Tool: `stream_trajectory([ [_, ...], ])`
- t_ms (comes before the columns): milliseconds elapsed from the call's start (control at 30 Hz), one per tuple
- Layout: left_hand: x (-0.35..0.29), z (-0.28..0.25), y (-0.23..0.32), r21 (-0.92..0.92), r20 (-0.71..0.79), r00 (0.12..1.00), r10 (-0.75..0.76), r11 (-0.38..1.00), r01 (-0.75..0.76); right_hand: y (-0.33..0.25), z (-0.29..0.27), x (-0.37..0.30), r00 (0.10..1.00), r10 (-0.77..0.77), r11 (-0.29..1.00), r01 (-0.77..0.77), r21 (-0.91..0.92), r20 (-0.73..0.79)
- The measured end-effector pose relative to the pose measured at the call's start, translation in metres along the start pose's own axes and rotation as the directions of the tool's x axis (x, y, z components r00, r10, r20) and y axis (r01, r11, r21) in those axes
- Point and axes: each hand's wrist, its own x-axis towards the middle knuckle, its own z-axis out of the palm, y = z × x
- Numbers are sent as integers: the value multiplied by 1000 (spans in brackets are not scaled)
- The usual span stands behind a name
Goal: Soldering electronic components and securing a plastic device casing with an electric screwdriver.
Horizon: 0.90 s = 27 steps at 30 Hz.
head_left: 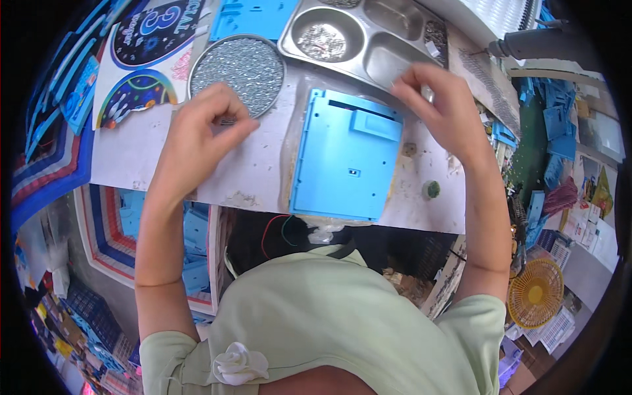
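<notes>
A light blue plastic panel [342, 164] lies flat at the middle of the table, with a slot and a raised rectangular block near its far edge. To its left, my left hand [204, 135] hovers at the near rim of a round dish full of small metal screws [237, 69]. Its fingers are curled in, the thumb pointing right; anything between them is too small to make out. My right hand [441, 108] is raised beyond the panel's far right corner, beside a steel compartment tray [316, 64]. Thumb and forefinger come together there, and what they may hold cannot be seen.
A grey power tool [536, 47] juts in at the far right. Another blue part [253, 20] lies behind the dish, printed card sheets [141, 92] at far left. A small green round piece [431, 189] sits right of the panel. Below left stands a striped bin [99, 243] of blue parts.
</notes>
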Motion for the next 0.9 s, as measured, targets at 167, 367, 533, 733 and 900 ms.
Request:
stream_trajectory([
  [167, -7, 25, 18, -22, -9, 1000, -9, 1000, 8, 19, -10, -28, 978, -177, 958, 197, -209, 114],
  [367, -14, 28, 13, 31, -23, 1000, -4, 1000, 5, 17, -16, -4, 888, -286, 864, 402, -303, 361],
  [533, -19, 24, 12, 61, -35, 999, -14, 998, 17, -2, -19, 23, 775, -163, 751, 499, -433, 611],
  [733, -14, 26, 13, 78, -14, 999, 48, 996, -47, -26, -7, 65, 585, 63, 707, 546, -450, 809],
  [900, 18, 49, 16, 165, 2, 986, 167, 972, -165, -28, -9, 80, 537, 169, 847, 350, -400, 827],
])
